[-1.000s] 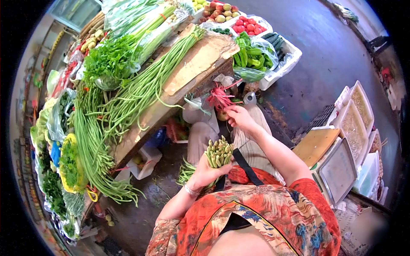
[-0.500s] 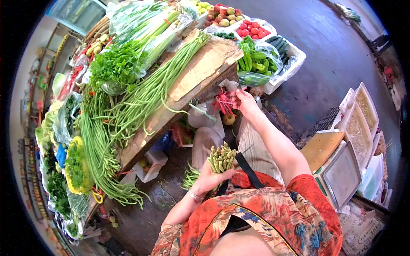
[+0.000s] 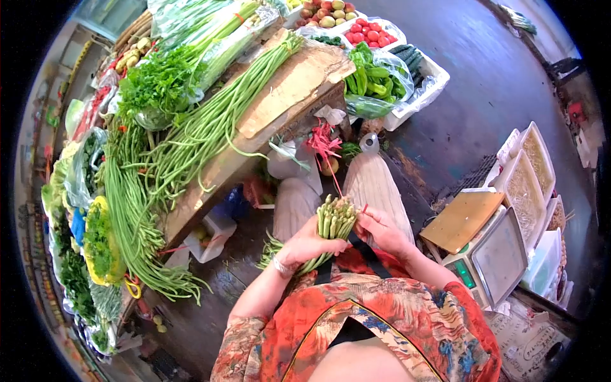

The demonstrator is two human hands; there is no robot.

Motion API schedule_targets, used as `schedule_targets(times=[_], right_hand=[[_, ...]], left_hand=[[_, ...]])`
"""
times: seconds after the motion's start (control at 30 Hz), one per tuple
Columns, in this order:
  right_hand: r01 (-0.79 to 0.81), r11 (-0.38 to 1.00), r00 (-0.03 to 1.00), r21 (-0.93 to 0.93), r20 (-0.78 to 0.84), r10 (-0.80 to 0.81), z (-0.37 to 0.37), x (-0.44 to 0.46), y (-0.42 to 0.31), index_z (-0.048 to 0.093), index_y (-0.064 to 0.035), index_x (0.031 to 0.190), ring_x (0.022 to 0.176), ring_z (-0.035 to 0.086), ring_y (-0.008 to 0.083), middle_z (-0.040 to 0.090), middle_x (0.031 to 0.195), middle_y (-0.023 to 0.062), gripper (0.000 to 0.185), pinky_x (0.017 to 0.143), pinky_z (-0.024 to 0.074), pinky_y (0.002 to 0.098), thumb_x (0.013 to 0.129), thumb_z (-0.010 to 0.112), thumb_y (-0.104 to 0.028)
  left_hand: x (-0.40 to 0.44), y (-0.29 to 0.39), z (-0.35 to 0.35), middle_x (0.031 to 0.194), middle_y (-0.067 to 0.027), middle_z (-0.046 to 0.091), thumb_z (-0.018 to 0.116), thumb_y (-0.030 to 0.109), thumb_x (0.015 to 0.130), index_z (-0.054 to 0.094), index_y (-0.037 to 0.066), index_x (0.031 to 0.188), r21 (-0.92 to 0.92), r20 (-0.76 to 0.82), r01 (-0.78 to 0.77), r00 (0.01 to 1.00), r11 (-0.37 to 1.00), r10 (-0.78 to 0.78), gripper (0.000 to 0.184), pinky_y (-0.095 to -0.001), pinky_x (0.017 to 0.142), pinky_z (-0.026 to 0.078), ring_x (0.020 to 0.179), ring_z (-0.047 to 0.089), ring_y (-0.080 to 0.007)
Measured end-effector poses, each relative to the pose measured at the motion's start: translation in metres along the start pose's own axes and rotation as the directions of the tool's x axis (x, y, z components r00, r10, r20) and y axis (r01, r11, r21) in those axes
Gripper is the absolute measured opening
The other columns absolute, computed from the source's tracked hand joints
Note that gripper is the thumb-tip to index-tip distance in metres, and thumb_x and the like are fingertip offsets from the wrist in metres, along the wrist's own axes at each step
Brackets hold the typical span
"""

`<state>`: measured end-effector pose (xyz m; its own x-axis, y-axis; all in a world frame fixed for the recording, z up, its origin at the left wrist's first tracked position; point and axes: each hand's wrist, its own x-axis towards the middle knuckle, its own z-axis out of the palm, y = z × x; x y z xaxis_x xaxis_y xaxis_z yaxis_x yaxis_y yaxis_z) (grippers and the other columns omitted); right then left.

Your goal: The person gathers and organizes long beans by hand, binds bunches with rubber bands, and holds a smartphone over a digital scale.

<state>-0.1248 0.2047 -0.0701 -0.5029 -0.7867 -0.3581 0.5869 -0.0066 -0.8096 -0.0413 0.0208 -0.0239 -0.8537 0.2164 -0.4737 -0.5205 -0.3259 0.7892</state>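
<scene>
Green bean bundle (image 3: 336, 219): upright in our left hand (image 3: 305, 245), cut ends up, tails hanging past the wrist over our lap. Left fingers closed round it. Right hand (image 3: 385, 234) just beside it, fingers pinching a red string (image 3: 337, 180), which runs from the bundle up to a red tuft (image 3: 324, 141) hanging by the tabletop edge. Contact between right fingers and beans: can't tell. Ahead-left of us, the worn wooden tabletop (image 3: 312, 70) carries loose long beans (image 3: 207, 137) draped along and over its edge, with leafy greens (image 3: 153, 86) behind them. Yellow-wrapped greens (image 3: 104, 242) sit farther left. Past the far end: white crate (image 3: 433, 86) with green peppers (image 3: 375, 79) and cucumbers (image 3: 408, 58), tomatoes (image 3: 371, 33) in a box just behind. On our right: scale (image 3: 499, 254), brown board (image 3: 463, 219) beside its plate, pale trays (image 3: 523, 188) beyond.
</scene>
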Motion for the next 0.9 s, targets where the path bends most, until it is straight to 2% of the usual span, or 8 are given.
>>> schedule_targets(times=[0.07,0.13,0.27,0.3,0.47,0.67,0.8,0.9], right_hand=[[-0.054,0.994,0.998,0.094,0.042,0.05,0.0,-0.012,-0.006,0.051,-0.0067,0.078,0.064,0.046,0.0092,0.05,0.07,-0.0013,0.031,0.06,0.0387,0.0238,0.099,0.045,-0.029],[0.007,0.998,0.995,0.069,0.094,-0.014,-0.005,-0.02,-0.009,0.052,-0.0059,0.077,0.066,0.047,0.0102,0.05,0.071,-0.0002,0.033,0.063,0.0402,0.0242,0.099,0.045,-0.03],[0.059,0.995,0.998,-0.08,-0.009,-0.06,-0.021,-0.043,-0.021,0.051,-0.0041,0.075,0.066,0.048,0.0117,0.05,0.069,0.0019,0.032,0.063,0.0397,0.026,0.098,0.045,-0.024],[0.119,0.992,0.992,-0.037,-0.041,-0.12,-0.021,-0.049,-0.03,0.044,-0.0061,0.063,0.058,0.044,0.0135,0.046,0.065,0.0039,0.038,0.054,0.0358,0.027,0.095,0.048,-0.028],[0.309,0.951,0.944,-0.021,-0.117,-0.309,-0.034,-0.087,-0.075,0.045,-0.0066,0.059,0.053,0.042,0.0138,0.045,0.06,0.0029,0.042,0.052,0.0335,0.028,0.091,0.054,-0.031],[0.402,0.892,0.887,-0.206,0.329,-0.324,-0.007,-0.087,-0.122,0.051,-0.0017,0.061,0.055,0.049,0.023,0.052,0.061,0.0101,0.04,0.052,0.0361,0.0331,0.089,0.056,-0.03],[0.526,0.807,0.681,-0.267,0.701,-0.212,0.041,-0.053,-0.159,0.049,-0.0017,0.068,0.057,0.049,0.0299,0.046,0.063,0.011,0.033,0.053,0.0388,0.0381,0.091,0.053,-0.025],[0.76,0.585,0.529,-0.285,0.793,-0.301,0.092,-0.014,-0.14,0.049,-0.0017,0.068,0.052,0.049,0.0272,0.043,0.059,0.0108,0.028,0.049,0.0388,0.0372,0.09,0.056,-0.018]], left_hand=[[0.009,-0.006,-0.006,0.114,-0.0043,0.059,0.067,-0.005,0.073,0.041,0.004,0.135,0.053,0.146,0.05,0.988,0.997,-0.058,0.068,-0.0265,0.08,0.049,0.095,0.057,-0.0117],[0.012,-0.006,0.0,0.091,0.0,0.062,0.065,-0.002,0.073,0.057,0.001,0.111,0.084,0.07,-0.006,0.998,0.996,0.0,0.039,-0.0235,0.064,0.048,0.072,0.055,-0.007],[0.009,-0.006,0.007,0.097,-0.0002,0.062,0.065,-0.001,0.072,0.057,0.0,0.113,0.178,0.014,-0.071,0.997,0.981,0.07,0.042,-0.0242,0.078,0.047,0.085,0.055,-0.0074],[0.009,-0.008,0.002,0.112,-0.0009,0.06,0.069,0.0,0.074,0.05,0.002,0.124,0.217,0.055,-0.043,0.998,0.975,0.031,0.053,-0.0266,0.089,0.044,0.101,0.053,-0.0086],[0.008,-0.014,-0.001,0.111,-0.0007,0.06,0.07,0.005,0.074,0.051,0.003,0.124,0.243,-0.018,-0.081,0.996,0.967,0.088,0.054,-0.0272,0.09,0.044,0.099,0.053,-0.0087],[0.02,-0.025,-0.004,0.104,-0.0001,0.063,0.072,0.007,0.073,0.058,0.003,0.118,0.233,-0.071,-0.009,0.997,0.973,0.026,0.047,-0.0263,0.084,0.047,0.093,0.056,-0.008],[0.023,-0.026,0.012,0.084,0.0007,0.062,0.064,0.006,0.071,0.059,0.002,0.099,0.275,-0.155,-0.011,0.986,0.961,0.056,0.028,-0.0257,0.07,0.047,0.076,0.054,-0.008],[0.018,-0.027,0.028,0.082,-0.0031,0.063,0.069,0.011,0.071,0.059,0.004,0.096,0.347,-0.115,-0.204,0.959,0.915,0.257,0.028,-0.0287,0.07,0.048,0.077,0.058,-0.011]])
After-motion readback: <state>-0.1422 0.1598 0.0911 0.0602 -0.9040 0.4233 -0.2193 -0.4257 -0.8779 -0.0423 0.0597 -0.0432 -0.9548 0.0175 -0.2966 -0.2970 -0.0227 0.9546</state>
